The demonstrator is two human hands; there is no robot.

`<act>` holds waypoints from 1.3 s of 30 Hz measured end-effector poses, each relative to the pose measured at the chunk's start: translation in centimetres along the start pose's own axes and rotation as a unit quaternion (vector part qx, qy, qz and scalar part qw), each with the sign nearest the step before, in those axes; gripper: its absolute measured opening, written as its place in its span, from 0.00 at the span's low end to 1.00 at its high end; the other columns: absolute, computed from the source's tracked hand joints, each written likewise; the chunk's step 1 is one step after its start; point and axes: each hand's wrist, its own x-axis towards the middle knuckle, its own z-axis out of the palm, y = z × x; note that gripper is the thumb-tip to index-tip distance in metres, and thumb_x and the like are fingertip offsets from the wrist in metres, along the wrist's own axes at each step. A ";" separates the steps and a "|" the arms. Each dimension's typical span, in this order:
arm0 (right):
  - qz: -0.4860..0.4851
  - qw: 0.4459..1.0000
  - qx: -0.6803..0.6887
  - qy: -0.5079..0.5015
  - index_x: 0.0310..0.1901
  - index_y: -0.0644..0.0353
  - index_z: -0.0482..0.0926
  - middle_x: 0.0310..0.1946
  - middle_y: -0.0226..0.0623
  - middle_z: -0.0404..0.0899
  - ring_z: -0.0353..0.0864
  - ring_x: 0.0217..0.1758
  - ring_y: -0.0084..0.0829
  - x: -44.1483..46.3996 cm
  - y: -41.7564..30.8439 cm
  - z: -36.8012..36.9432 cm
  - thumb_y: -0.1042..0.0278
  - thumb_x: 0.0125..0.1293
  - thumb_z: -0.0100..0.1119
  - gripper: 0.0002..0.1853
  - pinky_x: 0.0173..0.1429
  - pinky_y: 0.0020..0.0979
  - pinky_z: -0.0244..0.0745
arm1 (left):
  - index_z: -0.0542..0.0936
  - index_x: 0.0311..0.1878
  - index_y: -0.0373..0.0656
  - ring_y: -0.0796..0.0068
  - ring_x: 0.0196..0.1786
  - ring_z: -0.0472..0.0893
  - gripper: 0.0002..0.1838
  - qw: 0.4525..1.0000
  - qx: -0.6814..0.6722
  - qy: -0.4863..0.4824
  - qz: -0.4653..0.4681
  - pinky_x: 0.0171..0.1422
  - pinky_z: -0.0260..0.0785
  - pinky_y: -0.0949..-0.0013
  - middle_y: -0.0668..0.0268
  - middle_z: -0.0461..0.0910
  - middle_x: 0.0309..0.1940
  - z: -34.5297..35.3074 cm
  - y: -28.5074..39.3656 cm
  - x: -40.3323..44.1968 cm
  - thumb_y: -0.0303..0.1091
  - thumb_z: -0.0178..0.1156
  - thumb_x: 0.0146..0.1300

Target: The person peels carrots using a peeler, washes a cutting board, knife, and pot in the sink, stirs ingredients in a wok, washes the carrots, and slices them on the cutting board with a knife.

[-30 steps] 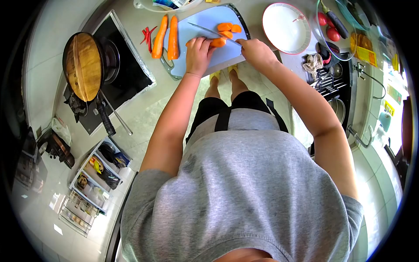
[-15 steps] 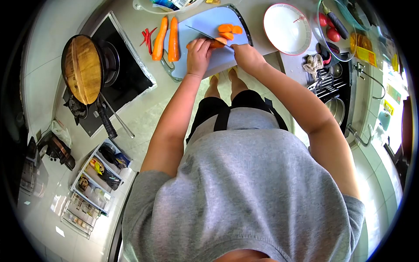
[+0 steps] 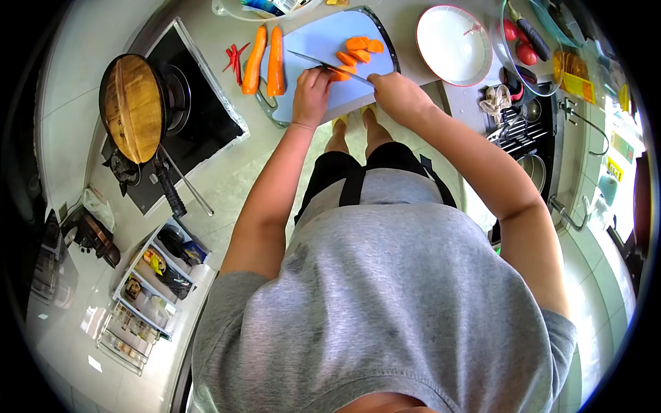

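A kitchen knife [image 3: 313, 59] lies slantwise across the blue cutting board [image 3: 306, 34], its handle wrapped in my right hand [image 3: 397, 96]. The fingers of my left hand [image 3: 312, 95] are curled around a piece of carrot [image 3: 341, 73] at the near side of the blade. Much of that piece is hidden by the fingers and the blade. Several cut carrot slices [image 3: 359, 44] rest beyond the knife. Two whole peeled carrots [image 3: 275, 63] lie side by side at the board's left end, left of my left hand.
Red chilies [image 3: 236, 60] lie left of the carrots. A white bowl with a red rim [image 3: 453, 47] stands right of the board, beside a glass bowl holding tomatoes [image 3: 526, 54]. At left, a wok with a wooden lid [image 3: 136, 110] sits on the stove. A dish rack [image 3: 516, 134] is at right.
Another slice has come off the carrot and lies beyond the blade. My left hand's grip has shifted slightly, and the right hand with the knife has moved slightly right and nearer.
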 end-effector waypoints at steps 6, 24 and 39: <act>0.038 0.999 -0.004 -0.029 0.51 0.63 0.72 0.41 0.52 0.83 0.84 0.48 0.51 -0.7 -1.3 0.1 0.75 0.64 0.53 0.13 0.51 0.45 0.79 | 0.80 0.44 0.41 0.58 0.47 0.78 0.13 1.000 0.008 0.010 0.008 0.54 0.71 0.59 0.62 0.80 0.41 0.2 -0.2 -0.2 0.23 0.63 0.53; 0.032 0.999 0.005 0.037 0.51 0.60 0.77 0.42 0.50 0.83 0.83 0.47 0.49 3.0 0.9 1.0 0.72 0.65 0.49 0.14 0.50 0.46 0.78 | 0.79 0.45 0.41 0.56 0.47 0.75 0.17 0.999 0.046 -0.017 -0.008 0.54 0.71 0.58 0.61 0.78 0.43 -0.5 -0.2 1.1 0.25 0.67 0.50; 0.063 0.997 0.046 -0.004 0.51 0.62 0.73 0.43 0.52 0.83 0.83 0.49 0.52 0.5 -1.3 1.2 0.73 0.67 0.47 0.13 0.51 0.47 0.78 | 0.80 0.42 0.40 0.55 0.45 0.78 0.13 0.999 0.028 0.036 0.008 0.51 0.73 0.58 0.60 0.79 0.41 0.5 -0.6 0.4 0.26 0.67 0.51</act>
